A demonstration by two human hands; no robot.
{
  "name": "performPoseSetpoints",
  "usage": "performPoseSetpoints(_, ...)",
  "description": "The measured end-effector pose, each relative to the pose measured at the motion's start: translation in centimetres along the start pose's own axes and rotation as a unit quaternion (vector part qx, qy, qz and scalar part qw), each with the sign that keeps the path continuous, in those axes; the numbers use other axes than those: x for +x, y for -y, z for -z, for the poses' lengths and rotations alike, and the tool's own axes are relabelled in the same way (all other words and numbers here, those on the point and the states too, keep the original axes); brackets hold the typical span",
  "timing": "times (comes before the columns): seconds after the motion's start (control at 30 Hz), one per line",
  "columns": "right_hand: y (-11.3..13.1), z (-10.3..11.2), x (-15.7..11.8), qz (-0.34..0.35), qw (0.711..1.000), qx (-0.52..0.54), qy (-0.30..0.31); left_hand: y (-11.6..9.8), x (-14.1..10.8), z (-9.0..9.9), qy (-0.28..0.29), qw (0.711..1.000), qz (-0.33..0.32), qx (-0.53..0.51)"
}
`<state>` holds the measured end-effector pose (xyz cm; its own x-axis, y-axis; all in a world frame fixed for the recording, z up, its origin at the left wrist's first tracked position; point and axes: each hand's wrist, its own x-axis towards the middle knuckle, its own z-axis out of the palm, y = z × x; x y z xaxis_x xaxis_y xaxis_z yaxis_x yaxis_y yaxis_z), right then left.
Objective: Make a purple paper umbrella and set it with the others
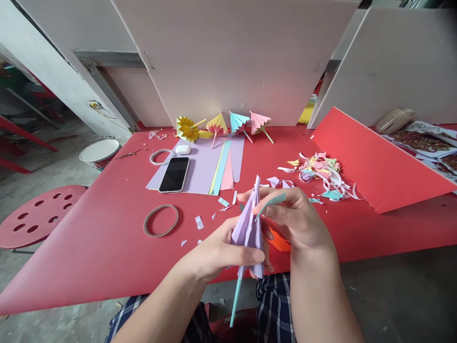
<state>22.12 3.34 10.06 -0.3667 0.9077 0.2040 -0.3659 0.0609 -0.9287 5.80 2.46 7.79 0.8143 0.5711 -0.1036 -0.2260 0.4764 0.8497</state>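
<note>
A folded purple paper umbrella (248,226) with a light blue stick (235,302) is gripped by my left hand (228,250), thumb across its lower folds. The umbrella's tip points up and the stick hangs down toward my lap. Between the thumb and fingers of my right hand (298,214) is a narrow blue-green paper strip (273,201), its end against the umbrella's upper part. My right fingertips reach behind the tip. An orange tool (280,242), partly hidden by my hands, lies on the red table (200,267).
Several finished paper umbrellas (240,123) stand along the back. Colored paper sheets (203,166), a phone (174,175), a white earbud case (183,149) and two tape rolls (160,220) lie left. Paper scraps (326,176) pile up beside a tilted red board (378,162) at right.
</note>
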Motion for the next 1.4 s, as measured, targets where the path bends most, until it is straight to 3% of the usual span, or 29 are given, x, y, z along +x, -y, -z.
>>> performPoseSetpoints(0.2, 0.1, 0.1, -0.2, 0.022, 1.000, -0.003, 0.021, 0.2, 0.0, 0.3, 0.076, 0.996, 0.033, -0.025)
performPoseSetpoints(0.5, -0.1, -0.7, -0.2, 0.020, 0.999, 0.004, 0.040, 0.7, 0.1, 0.0, 0.065, 0.996, 0.030, -0.048)
performPoseSetpoints(0.8, -0.6, -0.8, 0.5, 0.055, 0.994, 0.077, 0.049, 1.7, 0.6, -0.1, 0.206, 0.960, 0.031, -0.186)
performPoseSetpoints(1.0, -0.5, -0.6, 0.2, 0.034, 0.994, 0.086, 0.052, 0.9, 0.3, 0.0, 0.180, 0.976, 0.050, -0.113)
performPoseSetpoints(1.17, -0.1, -0.5, -0.3, 0.000, 0.997, 0.046, 0.059, -1.0, -0.4, -0.7, 0.104, 0.994, 0.030, -0.016)
performPoseSetpoints(1.4, 0.0, -0.4, 0.0, 0.026, 0.999, 0.014, 0.038, -0.1, -0.2, -1.1, 0.073, 0.990, 0.017, -0.118)
